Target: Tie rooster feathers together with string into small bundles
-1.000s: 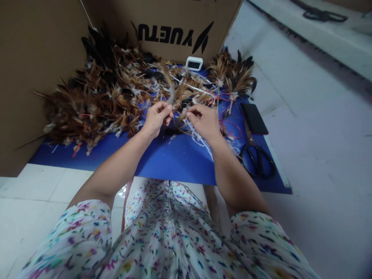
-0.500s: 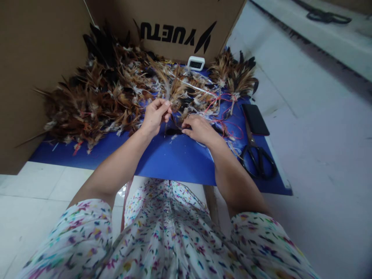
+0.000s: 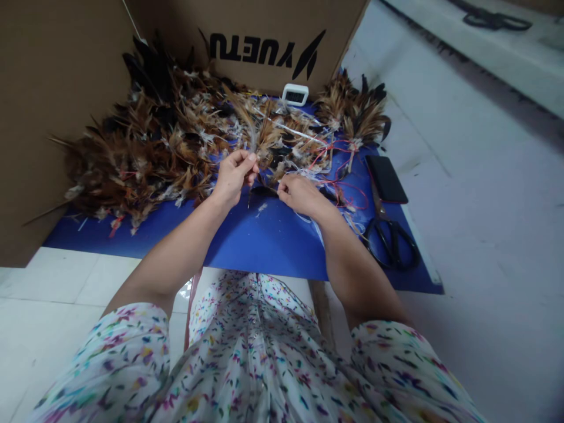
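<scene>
At the left edge of the frame, a brown cardboard panel [image 3: 53,117] stands beside a large heap of feather bundles [image 3: 154,135], mostly brown with black plumes at its upper left, spread over the blue desk [image 3: 259,247]. Just left of centre, your left hand [image 3: 237,176] is closed in a pinch, thumb against fingers, on a slender feather [image 3: 253,136], pale low down and brown toward its tip, which points up and left. Above, a white digital timer [image 3: 295,94] sits against the cardboard with upside-down YUETU lettering. Right of centre, your right hand [image 3: 300,192] is low over the desk, its fingers curled in toward the thumb, close to a dark feather [image 3: 263,191]; you cannot tell whether it grips anything. Red string [image 3: 337,183] lies tangled beyond that hand. Farther right, brown feather bunches [image 3: 352,114] lie toward the upper right, a black smartphone [image 3: 386,179] below them, and black-handled scissors [image 3: 382,215] are nearest the desk's right corner.
</scene>
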Motion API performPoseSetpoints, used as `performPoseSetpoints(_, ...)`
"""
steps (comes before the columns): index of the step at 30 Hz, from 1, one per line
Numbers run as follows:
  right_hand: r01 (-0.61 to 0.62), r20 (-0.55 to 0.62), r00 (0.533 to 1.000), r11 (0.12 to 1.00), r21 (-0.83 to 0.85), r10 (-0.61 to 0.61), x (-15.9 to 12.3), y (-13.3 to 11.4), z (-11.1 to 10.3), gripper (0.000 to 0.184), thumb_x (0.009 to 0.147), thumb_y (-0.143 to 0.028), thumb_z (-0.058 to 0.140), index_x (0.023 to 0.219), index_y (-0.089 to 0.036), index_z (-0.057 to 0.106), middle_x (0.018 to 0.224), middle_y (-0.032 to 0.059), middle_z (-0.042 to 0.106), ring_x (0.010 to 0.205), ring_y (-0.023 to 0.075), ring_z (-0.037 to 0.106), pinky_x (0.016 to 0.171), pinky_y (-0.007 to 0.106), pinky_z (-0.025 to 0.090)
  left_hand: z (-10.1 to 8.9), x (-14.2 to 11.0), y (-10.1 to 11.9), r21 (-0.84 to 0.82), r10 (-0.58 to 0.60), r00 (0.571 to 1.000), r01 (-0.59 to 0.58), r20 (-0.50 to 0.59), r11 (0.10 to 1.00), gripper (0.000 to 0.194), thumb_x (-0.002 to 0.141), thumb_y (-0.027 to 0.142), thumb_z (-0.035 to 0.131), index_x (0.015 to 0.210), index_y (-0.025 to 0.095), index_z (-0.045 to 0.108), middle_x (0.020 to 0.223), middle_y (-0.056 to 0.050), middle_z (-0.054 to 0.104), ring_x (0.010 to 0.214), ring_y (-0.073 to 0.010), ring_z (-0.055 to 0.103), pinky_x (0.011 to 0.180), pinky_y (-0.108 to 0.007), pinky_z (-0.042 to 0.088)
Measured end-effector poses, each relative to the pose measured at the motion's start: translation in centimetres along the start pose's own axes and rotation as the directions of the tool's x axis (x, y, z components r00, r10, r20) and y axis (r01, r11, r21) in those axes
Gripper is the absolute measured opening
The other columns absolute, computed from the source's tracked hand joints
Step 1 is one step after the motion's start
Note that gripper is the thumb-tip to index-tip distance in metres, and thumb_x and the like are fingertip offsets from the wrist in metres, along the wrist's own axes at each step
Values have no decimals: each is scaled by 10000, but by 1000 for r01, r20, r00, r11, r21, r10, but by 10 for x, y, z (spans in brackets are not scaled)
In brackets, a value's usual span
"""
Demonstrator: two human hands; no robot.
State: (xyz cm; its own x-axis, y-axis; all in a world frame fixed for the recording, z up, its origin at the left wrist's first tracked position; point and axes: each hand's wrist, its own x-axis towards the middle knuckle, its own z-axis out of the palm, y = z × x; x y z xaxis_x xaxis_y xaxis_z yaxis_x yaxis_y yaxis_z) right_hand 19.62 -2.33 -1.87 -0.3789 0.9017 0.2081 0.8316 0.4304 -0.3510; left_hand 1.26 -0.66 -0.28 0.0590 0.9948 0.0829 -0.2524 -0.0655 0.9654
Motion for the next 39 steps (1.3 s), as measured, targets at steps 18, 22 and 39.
performPoseSetpoints(18,-142,-179,949,861,489,258,4,-2,-16,80,792,-150,610,724,-187,592,644,-14,605,616,132,562,654,295,436,1,-1,1,-33,-8,1000,9,18,999,218,924,191,610,727,162,524,581,69,548,402,-12,430,396,-141,331)
performPoseSetpoints(22,-124,-194,935,785,607,297,5,1,-13,52,787,-159,621,763,-194,591,611,-37,588,565,119,567,617,287,467,0,-1,-1,-20,-15,999,16,46,1000,258,900,238,659,710,165,500,584,70,550,409,-13,437,401,-139,335)
performPoseSetpoints(39,-98,-126,955,690,717,267,6,-6,-6,109,757,-162,671,797,-206,580,632,-34,621,561,126,598,579,287,495,5,-7,-8,61,-89,984,81,155,995,178,885,195,666,749,165,554,533,52,567,467,-66,573,432,-145,412)
